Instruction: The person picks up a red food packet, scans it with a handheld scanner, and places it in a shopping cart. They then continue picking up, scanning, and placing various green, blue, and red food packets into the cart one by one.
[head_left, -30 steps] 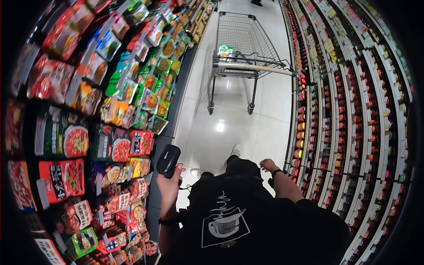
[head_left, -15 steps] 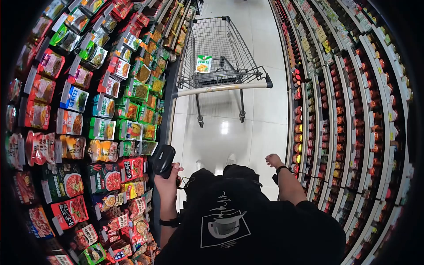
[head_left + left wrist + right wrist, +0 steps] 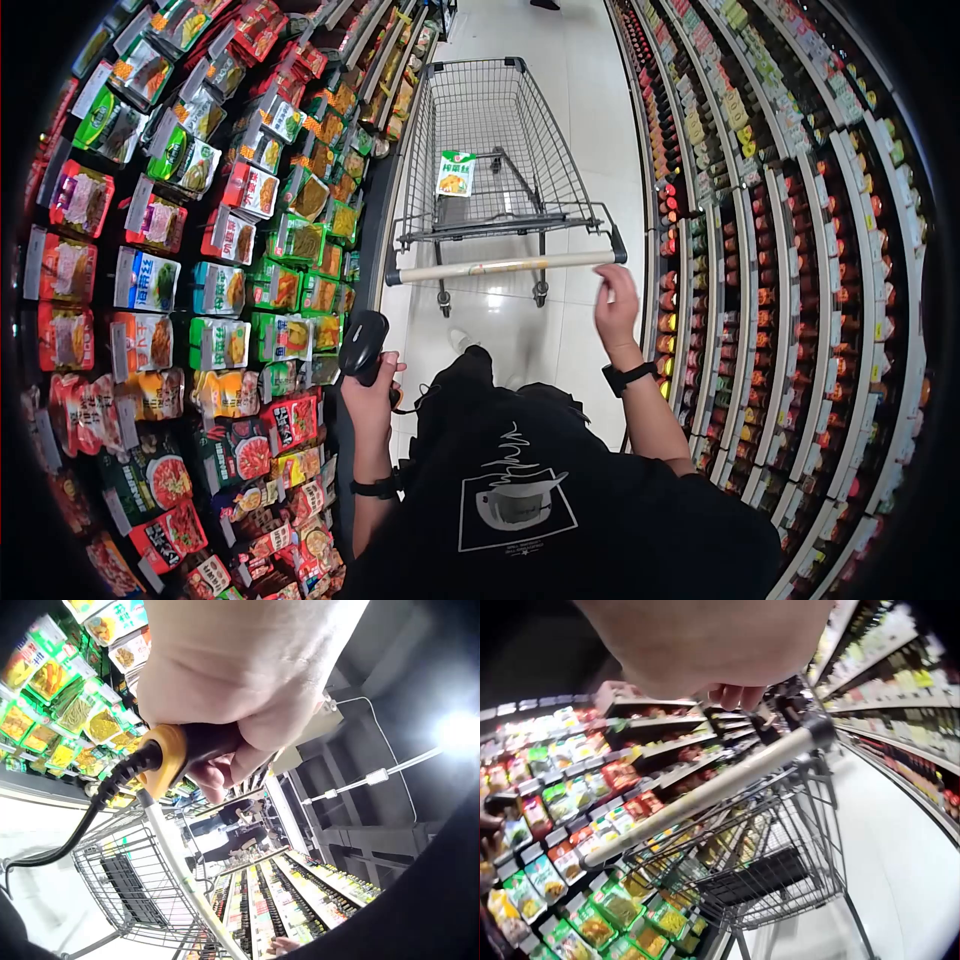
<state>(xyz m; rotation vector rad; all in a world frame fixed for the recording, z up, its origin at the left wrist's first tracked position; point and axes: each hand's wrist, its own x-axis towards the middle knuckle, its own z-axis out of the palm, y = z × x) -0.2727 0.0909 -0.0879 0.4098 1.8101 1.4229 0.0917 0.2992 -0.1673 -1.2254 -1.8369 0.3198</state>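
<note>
A black handheld barcode scanner is gripped in my left hand, its head pointing up past the fingers. In the left wrist view, the scanner's handle ends in a yellow-orange collar with a black coiled cable hanging from it. My right hand is empty, its fingers loosely bent, near the right end of the cart's pale handle bar. The right wrist view has this hand above the bar. Ahead stands the wire shopping cart, with a green-and-white food packet inside.
On the left, a shelf is packed with colourful food pouches. The right-hand shelves hold rows of jars and bottles. Between them runs a pale tiled floor. A dark shoe shows at the aisle's far end.
The cart now appears nearer and further left than at first. My right hand has come up and forward toward its handle bar. The left hand keeps its grip on the barcode scanner.
</note>
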